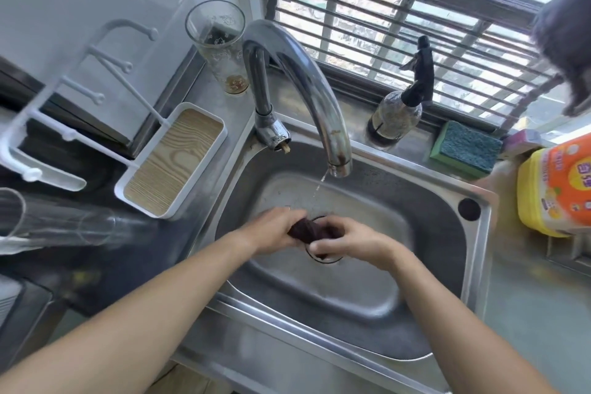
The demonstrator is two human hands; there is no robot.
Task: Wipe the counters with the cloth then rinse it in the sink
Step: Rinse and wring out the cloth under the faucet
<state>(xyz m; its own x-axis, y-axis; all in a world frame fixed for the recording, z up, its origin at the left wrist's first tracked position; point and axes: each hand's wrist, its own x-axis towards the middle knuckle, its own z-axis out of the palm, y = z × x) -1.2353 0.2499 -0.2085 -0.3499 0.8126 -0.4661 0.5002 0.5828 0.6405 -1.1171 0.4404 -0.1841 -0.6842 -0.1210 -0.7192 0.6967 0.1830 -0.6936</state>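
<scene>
Head view: both hands meet over the drain of the stainless steel sink [441, 217].
Left hand [271, 230]: fingers curled round one end of the dark brown wrung cloth [311, 230].
Right hand [345, 241]: gripping the other end.
Cloth position: bunched between the hands, just beside the thin stream from the curved chrome tap [303, 80].
Handling: probably soft, wet, light; grip both ends and twist.
Writing: yellow detergent bottle [556, 189] carries an orange label, unreadable.

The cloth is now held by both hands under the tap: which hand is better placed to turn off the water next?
Probably the left hand: the tap base stands on its side of the sink. The right hand could keep the cloth.
</scene>
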